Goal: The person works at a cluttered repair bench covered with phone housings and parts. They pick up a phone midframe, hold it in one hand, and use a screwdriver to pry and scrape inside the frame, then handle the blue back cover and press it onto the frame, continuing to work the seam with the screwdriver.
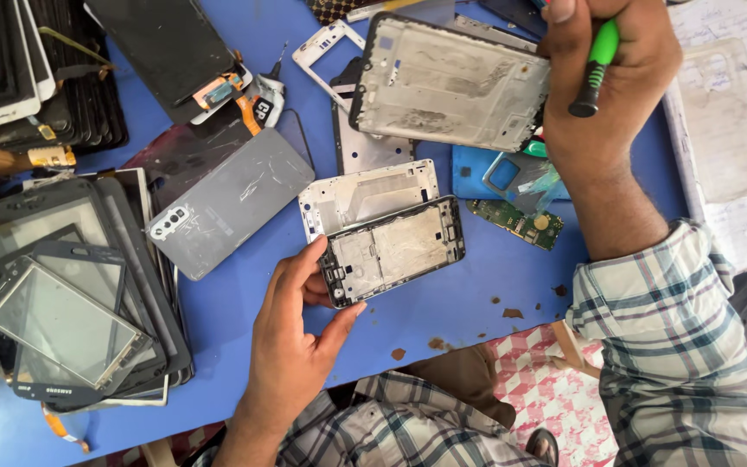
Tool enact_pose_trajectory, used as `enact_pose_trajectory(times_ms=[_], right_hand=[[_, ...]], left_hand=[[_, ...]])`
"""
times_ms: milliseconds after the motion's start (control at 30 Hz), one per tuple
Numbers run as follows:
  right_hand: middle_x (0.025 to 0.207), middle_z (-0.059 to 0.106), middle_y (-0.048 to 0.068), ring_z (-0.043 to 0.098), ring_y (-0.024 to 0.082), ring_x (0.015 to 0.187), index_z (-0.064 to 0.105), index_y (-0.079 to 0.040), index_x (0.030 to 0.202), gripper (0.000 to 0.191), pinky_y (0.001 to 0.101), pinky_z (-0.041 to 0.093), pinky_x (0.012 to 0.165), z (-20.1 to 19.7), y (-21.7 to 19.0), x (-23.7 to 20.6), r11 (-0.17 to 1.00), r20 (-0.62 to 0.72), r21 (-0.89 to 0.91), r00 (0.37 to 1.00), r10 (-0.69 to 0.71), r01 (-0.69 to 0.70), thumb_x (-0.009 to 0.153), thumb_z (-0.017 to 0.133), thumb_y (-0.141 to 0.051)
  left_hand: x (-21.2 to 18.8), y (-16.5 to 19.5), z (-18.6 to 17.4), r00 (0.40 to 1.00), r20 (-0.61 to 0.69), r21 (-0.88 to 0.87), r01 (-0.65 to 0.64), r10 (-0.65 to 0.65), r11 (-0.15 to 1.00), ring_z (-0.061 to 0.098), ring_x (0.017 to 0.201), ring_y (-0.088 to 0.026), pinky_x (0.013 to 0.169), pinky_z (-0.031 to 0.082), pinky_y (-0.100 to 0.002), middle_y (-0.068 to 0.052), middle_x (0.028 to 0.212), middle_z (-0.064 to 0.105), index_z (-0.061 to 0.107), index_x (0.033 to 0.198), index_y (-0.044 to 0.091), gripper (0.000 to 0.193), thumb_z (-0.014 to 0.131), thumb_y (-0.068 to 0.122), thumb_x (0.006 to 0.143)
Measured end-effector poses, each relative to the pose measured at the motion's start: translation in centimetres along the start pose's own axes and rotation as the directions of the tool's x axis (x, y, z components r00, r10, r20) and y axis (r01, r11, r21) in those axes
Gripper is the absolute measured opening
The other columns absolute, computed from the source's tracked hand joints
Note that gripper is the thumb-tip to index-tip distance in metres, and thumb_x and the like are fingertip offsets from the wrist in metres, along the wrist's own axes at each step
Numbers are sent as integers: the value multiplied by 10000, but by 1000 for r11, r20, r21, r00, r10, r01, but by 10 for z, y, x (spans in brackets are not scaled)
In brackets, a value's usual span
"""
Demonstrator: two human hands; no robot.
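- A dark-rimmed phone middle frame with a bare silvery metal plate point(393, 251) sits near the middle of the blue table point(443, 303), lying partly over a second, white-edged frame point(365, 192) just behind it.
- The left hand point(291, 342) pinches the dark frame's near-left corner, thumb on the rim and fingers curled below, seemingly to tilt the open face upward for a look.
- The right hand point(609, 73) is closed around a green-and-black screwdriver handle point(596, 69) while its fingers also clamp the right edge of a larger grey phone chassis point(447, 82), held tilted off the table; keeping the tool in the palm leaves the fingers free for the part.
- Below that chassis lie a small green circuit board point(516, 223) and a clear bluish phone cover point(516, 177).
- To the left rests a grey back panel with camera cut-outs point(231, 203), and beyond it a stack of cracked glass screens point(58, 303), piled at the table's edge away from the hands.
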State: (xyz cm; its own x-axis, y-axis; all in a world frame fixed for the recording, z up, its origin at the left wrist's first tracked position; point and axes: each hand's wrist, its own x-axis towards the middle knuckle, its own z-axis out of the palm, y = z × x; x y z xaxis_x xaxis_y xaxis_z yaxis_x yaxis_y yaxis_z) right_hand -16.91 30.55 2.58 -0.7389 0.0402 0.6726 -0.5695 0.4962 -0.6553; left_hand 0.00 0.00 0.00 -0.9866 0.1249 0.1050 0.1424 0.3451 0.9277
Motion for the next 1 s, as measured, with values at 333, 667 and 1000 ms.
enact_pose_trajectory(times_ms=[333, 667, 1000], right_hand=[[870, 614, 49, 588, 90, 736, 585, 16, 1043, 230, 236, 449, 665, 6, 4, -11, 1000, 3, 26, 1000, -14, 14, 1223, 645, -113], [860, 615, 58, 560, 91, 717, 570, 14, 1034, 243, 237, 423, 645, 5, 6, -11, 999, -13, 6, 999, -49, 49, 1229, 656, -102], [862, 607, 54, 546, 85, 729, 568, 17, 1040, 203, 236, 413, 650, 7, 10, -19, 995, 16, -21, 995, -97, 97, 1213, 619, -75]], left_hand=[[3, 6, 0, 990, 136, 173, -45, 21, 984, 684, 889, -194, 753, 597, -316, -98, 1109, 666, 475, 1491, 51, 845, 891, 178, 767], [5, 11, 1, 989, 139, 185, -68, 42, 980, 647, 1157, -256, 777, 625, -315, -140, 1388, 540, 495, 1435, 89, 786, 893, 176, 763], [3, 12, -3, 986, 168, 187, -46, 15, 981, 616, 1248, -270, 825, 624, -326, -100, 1418, 518, 529, 1376, 71, 749, 904, 194, 740]])
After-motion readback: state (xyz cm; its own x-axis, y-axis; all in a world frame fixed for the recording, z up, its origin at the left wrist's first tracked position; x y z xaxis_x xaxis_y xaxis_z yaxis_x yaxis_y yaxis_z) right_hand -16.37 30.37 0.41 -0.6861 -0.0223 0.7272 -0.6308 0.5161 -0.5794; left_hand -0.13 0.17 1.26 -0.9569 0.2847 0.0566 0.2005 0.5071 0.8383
